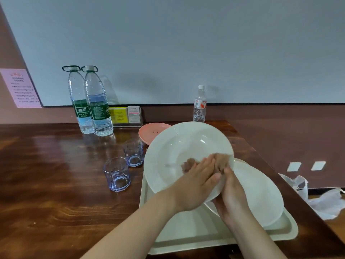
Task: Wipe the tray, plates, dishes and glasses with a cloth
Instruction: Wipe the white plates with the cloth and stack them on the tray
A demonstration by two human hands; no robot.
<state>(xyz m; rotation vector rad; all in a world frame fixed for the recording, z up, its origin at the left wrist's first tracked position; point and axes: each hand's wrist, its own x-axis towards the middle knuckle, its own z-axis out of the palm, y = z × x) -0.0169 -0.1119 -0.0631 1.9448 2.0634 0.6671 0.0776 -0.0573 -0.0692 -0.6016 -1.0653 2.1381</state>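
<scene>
Where wall [186, 43] meets wooden table [46, 174], bottles [93, 101] stand.

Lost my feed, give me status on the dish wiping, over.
Left hand presses brown cloth into tilted white plate. Right hand grips its rim. Second plate on tray. Nothing blocking.

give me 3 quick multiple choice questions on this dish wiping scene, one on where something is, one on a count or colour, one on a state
1. Where is the pink dish?
A. on the tray
B. on the table behind the held white plate
C. on a bottle

2. How many clear glasses stand on the table?
A. one
B. two
C. four

3. What is the held white plate doing?
A. lying flat in the tray
B. stacked under the glasses
C. tilted up above the tray

Answers:
1 B, it sits past the plate's far rim.
2 B, one glass and another.
3 C, the right hand grips its rim while the left hand presses a brown cloth on it.
</scene>
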